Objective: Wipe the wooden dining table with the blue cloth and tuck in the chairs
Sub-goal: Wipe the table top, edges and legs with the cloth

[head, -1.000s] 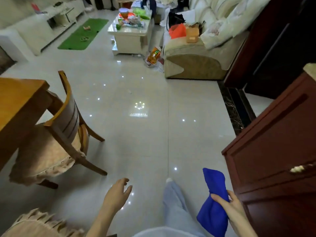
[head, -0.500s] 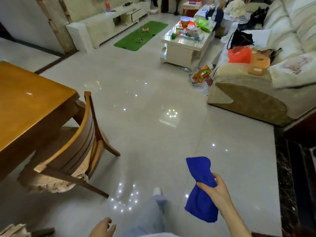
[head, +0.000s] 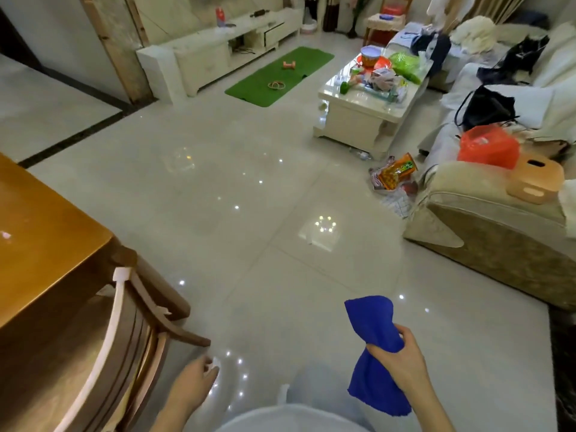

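Nearer now, wooden table (head: 46, 232) sits at 9 o'clock. Right hand (head: 402, 361) clamps blue cloth (head: 372, 322); left hand (head: 191, 386) hangs loose-fingered, empty. Flatten cloth before wiping.

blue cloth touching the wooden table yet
Apart. The head view shows the blue cloth gripped in the right hand, with open floor between it and the wooden table.

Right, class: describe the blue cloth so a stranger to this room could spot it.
From the wooden dining table on the left, cross the tiled floor to the right hand near the bottom edge. It grips the blue cloth, bunched at the middle: the only vivid blue thing nearby.
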